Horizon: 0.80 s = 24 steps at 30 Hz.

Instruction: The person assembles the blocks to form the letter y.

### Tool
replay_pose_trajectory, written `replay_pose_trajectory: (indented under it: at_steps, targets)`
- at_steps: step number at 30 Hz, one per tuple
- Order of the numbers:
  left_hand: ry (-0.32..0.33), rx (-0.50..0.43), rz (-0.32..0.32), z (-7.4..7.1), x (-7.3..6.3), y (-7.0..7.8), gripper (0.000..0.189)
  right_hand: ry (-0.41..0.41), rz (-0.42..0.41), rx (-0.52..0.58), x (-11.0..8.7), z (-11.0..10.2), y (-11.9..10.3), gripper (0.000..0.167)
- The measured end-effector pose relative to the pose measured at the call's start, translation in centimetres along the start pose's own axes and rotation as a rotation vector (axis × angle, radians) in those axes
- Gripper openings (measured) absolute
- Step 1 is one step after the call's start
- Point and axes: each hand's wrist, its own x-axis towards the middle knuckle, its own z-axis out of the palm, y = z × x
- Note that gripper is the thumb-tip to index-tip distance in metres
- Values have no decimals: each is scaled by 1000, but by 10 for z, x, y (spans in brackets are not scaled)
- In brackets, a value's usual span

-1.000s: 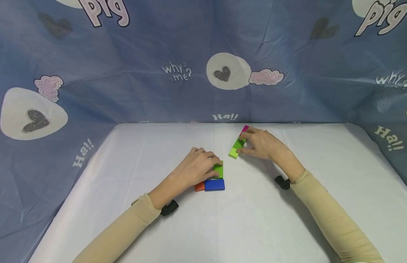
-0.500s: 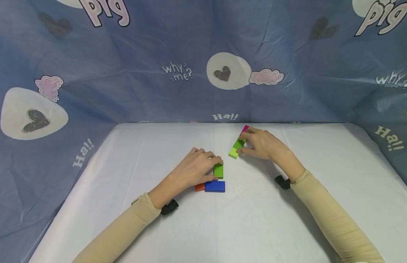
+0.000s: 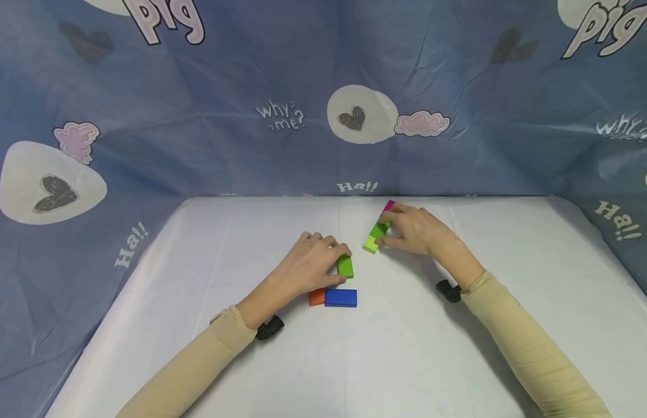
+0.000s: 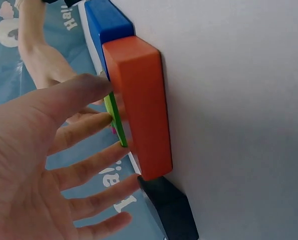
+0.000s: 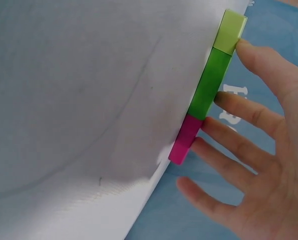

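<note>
My left hand (image 3: 313,261) pinches a green block (image 3: 345,267) between thumb and index finger. Just below it in the head view, a blue block (image 3: 341,298) lies end to end with an orange block (image 3: 316,297), partly covered by the hand. The left wrist view also has a dark block (image 4: 171,207) at the orange block's other end. My right hand (image 3: 420,229) rests its fingertips along one side of a slanted row: a lime block (image 5: 231,31), a longer green block (image 5: 210,84) and a magenta piece (image 5: 186,139). Its thumb touches the lime block; its fingers look fairly straight.
The blocks lie on a white-covered table (image 3: 407,360). Behind and at both sides hangs a blue printed cloth (image 3: 224,157), its foot meeting the table's back edge just beyond the slanted row.
The green block in my left hand has shifted slightly away from the blue block, widening the gap, and tilted a little. My right hand and its row have stayed put.
</note>
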Motion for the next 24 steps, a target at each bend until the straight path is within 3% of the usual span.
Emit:
replay_pose_trajectory:
  at_steps: [10, 24]
  targets:
    - [-6, -36, -14, 1, 5, -1, 49, 4, 17, -44, 0, 0, -1, 55]
    - [16, -3, -35, 5, 14, -5, 52, 4, 17, -43, 1, 1, -1, 55]
